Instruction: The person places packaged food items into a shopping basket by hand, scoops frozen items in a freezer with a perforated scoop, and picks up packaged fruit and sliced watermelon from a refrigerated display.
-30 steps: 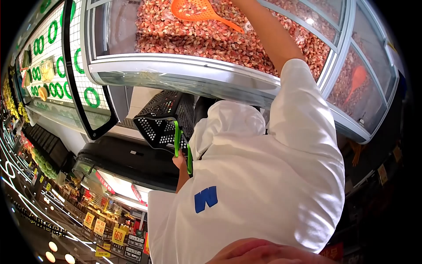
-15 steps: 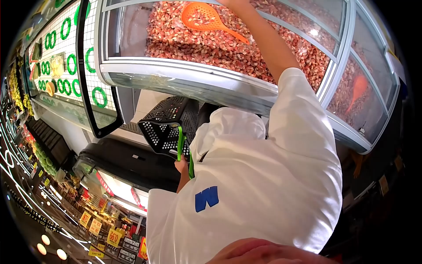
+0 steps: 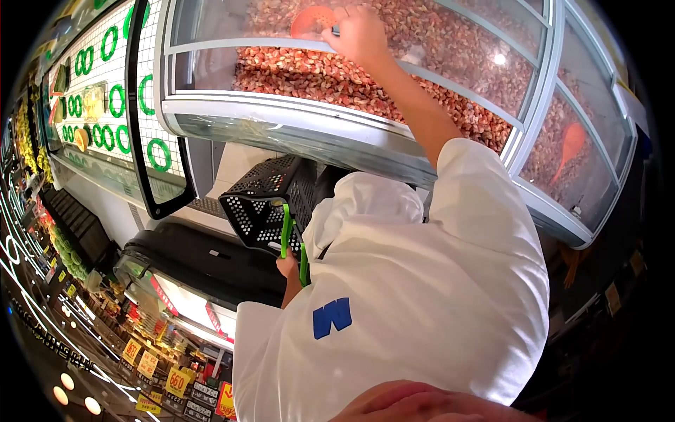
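My left hand [image 3: 287, 266] is wrapped round the green handle [image 3: 286, 232] of a black perforated basket [image 3: 273, 190], which hangs tilted by my left side. With bent fingers, my right hand [image 3: 358, 34] grips a small dark handle at the edge of a sliding glass lid [image 3: 246, 44] on the chest freezer. Under the glass, partly hidden by that hand, an orange perforated scoop [image 3: 309, 22] lies on a bed of reddish frozen pieces [image 3: 309, 74], shrimp-like in look. The front strip of the pieces is uncovered.
At the right, another freezer section holds an orange scoop [image 3: 571, 144]. A display case [image 3: 160, 195] with green rings stands at the left. Below it are a long black counter [image 3: 204, 253], shelves and yellow price signs [image 3: 178, 380]. The freezer's front rail [image 3: 295, 112] runs before me.
My right hand has come back toward me and into full view. The glass lid has slid the same way and now covers the scoop. My left hand still holds the basket handle.
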The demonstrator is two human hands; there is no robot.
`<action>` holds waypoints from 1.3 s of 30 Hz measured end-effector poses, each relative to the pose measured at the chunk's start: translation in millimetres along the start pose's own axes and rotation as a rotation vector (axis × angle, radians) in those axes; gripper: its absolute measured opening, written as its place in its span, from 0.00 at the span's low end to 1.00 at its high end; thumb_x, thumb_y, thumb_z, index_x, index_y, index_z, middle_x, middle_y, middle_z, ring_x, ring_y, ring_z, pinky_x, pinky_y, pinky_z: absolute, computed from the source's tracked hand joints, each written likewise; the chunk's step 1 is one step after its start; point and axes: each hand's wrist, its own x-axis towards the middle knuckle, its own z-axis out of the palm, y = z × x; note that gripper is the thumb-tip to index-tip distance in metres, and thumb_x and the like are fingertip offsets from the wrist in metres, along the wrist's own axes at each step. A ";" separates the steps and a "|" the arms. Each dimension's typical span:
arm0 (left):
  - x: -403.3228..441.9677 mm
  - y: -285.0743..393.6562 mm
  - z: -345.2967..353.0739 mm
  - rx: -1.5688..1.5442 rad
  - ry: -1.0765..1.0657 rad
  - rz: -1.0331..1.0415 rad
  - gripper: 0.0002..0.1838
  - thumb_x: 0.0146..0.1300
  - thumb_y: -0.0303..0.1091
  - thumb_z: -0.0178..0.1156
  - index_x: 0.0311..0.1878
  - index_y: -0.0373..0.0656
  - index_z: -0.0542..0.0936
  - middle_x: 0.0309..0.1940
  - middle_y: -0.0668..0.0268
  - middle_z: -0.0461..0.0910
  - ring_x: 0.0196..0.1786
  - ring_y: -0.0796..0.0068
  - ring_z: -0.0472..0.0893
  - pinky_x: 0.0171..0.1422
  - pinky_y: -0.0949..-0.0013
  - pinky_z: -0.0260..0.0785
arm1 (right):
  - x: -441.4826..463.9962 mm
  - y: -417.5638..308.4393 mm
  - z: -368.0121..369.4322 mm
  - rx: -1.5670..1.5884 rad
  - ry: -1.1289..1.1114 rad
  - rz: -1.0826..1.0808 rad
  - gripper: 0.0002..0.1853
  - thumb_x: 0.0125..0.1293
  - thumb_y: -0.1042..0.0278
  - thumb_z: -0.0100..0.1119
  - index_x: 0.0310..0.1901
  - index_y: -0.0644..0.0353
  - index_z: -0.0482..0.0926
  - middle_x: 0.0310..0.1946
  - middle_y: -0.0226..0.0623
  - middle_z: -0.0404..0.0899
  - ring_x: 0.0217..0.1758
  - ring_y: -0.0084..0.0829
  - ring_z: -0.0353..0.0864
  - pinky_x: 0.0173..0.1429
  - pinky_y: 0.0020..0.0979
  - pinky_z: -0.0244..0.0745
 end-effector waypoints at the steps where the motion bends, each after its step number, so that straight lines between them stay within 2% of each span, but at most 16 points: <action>1: 0.7 -0.6 0.6 -0.004 -0.001 0.002 0.18 0.51 0.39 0.59 0.16 0.34 0.75 0.09 0.66 0.70 0.12 0.77 0.69 0.17 0.72 0.59 | -7.9 -4.1 0.3 -0.061 0.040 -0.097 0.16 0.49 0.52 0.58 0.25 0.59 0.75 0.22 0.36 0.73 0.28 0.33 0.74 0.30 0.32 0.72; 4: 0.3 -0.7 1.6 0.013 -0.011 0.003 0.17 0.50 0.39 0.59 0.16 0.34 0.75 0.09 0.66 0.70 0.13 0.76 0.70 0.18 0.71 0.60 | -38.2 -13.7 12.7 0.009 -0.068 0.003 0.16 0.47 0.54 0.59 0.28 0.60 0.75 0.26 0.38 0.73 0.32 0.35 0.74 0.32 0.35 0.72; 6: 1.0 -1.3 2.0 0.062 0.022 0.010 0.17 0.49 0.39 0.59 0.17 0.33 0.75 0.10 0.65 0.72 0.14 0.76 0.71 0.19 0.71 0.61 | -51.8 -26.2 7.8 0.020 -0.111 -0.020 0.17 0.47 0.54 0.59 0.29 0.61 0.75 0.27 0.39 0.73 0.33 0.37 0.73 0.32 0.35 0.72; 10: 2.0 -3.4 4.6 0.079 0.057 -0.002 0.17 0.49 0.40 0.59 0.17 0.33 0.76 0.11 0.65 0.72 0.15 0.74 0.72 0.21 0.68 0.61 | -74.9 -50.7 -2.4 0.040 -0.173 0.003 0.18 0.46 0.54 0.59 0.30 0.63 0.74 0.28 0.42 0.73 0.35 0.41 0.72 0.38 0.37 0.70; 13: 1.6 -3.3 3.6 0.174 0.089 0.040 0.17 0.47 0.42 0.59 0.22 0.33 0.79 0.13 0.60 0.74 0.17 0.67 0.74 0.25 0.64 0.63 | -85.7 -62.4 -6.6 0.123 -0.245 0.105 0.17 0.44 0.54 0.59 0.26 0.61 0.71 0.27 0.41 0.70 0.33 0.40 0.71 0.36 0.38 0.68; 15: -6.8 8.7 1.2 0.195 0.079 0.044 0.17 0.46 0.43 0.59 0.25 0.35 0.80 0.16 0.58 0.76 0.22 0.61 0.77 0.29 0.61 0.65 | -88.5 -61.4 -2.7 0.116 -0.226 0.084 0.17 0.44 0.55 0.59 0.27 0.61 0.71 0.27 0.41 0.70 0.33 0.40 0.71 0.36 0.38 0.68; 23: -20.1 22.0 -1.8 0.270 0.198 0.114 0.19 0.45 0.48 0.59 0.33 0.42 0.81 0.24 0.54 0.78 0.30 0.53 0.78 0.35 0.57 0.67 | -85.6 -59.1 -1.0 0.004 -0.235 -0.075 0.16 0.47 0.55 0.57 0.30 0.61 0.71 0.29 0.42 0.71 0.33 0.41 0.73 0.36 0.38 0.69; 27: -21.5 18.9 -1.0 0.233 0.232 0.141 0.21 0.43 0.51 0.59 0.31 0.42 0.80 0.25 0.53 0.78 0.31 0.50 0.77 0.35 0.54 0.67 | -85.2 -62.7 -6.4 -0.047 -0.277 -0.070 0.16 0.50 0.55 0.54 0.33 0.60 0.72 0.29 0.42 0.73 0.33 0.41 0.74 0.37 0.39 0.70; 29: -17.8 13.8 2.6 0.244 0.236 0.152 0.20 0.43 0.50 0.59 0.30 0.42 0.80 0.24 0.54 0.78 0.31 0.51 0.77 0.35 0.55 0.68 | -80.5 -68.4 -15.8 -0.011 -0.342 -0.089 0.16 0.51 0.55 0.53 0.34 0.60 0.73 0.28 0.43 0.74 0.32 0.42 0.74 0.37 0.40 0.70; 31: -25.6 23.0 -2.4 0.245 0.226 0.133 0.19 0.44 0.50 0.59 0.30 0.43 0.80 0.24 0.55 0.78 0.31 0.52 0.78 0.36 0.56 0.68 | -73.2 -76.2 -26.0 -0.001 -0.518 0.083 0.20 0.52 0.50 0.52 0.33 0.62 0.72 0.30 0.47 0.75 0.35 0.45 0.75 0.37 0.42 0.70; 33: -27.4 27.6 -7.1 0.254 0.170 0.084 0.18 0.44 0.49 0.59 0.32 0.45 0.80 0.25 0.56 0.78 0.32 0.54 0.78 0.36 0.58 0.69 | -81.0 -65.1 -9.8 -0.080 -0.383 0.009 0.21 0.53 0.48 0.51 0.32 0.63 0.72 0.29 0.49 0.75 0.33 0.47 0.75 0.37 0.43 0.69; 35: -27.4 25.6 -6.1 0.232 0.176 0.057 0.18 0.44 0.49 0.59 0.32 0.46 0.80 0.25 0.56 0.79 0.32 0.54 0.78 0.36 0.58 0.69 | -82.6 -67.0 -9.1 -0.151 -0.366 -0.002 0.22 0.53 0.47 0.50 0.32 0.63 0.71 0.29 0.50 0.75 0.34 0.47 0.75 0.37 0.43 0.69; 39: -25.4 29.2 -18.7 0.206 0.143 0.055 0.19 0.43 0.50 0.59 0.33 0.47 0.81 0.25 0.56 0.79 0.31 0.55 0.78 0.36 0.59 0.70 | -80.8 -62.8 -13.8 -0.260 -0.469 -0.049 0.18 0.56 0.52 0.49 0.33 0.62 0.69 0.30 0.51 0.74 0.34 0.48 0.75 0.36 0.44 0.69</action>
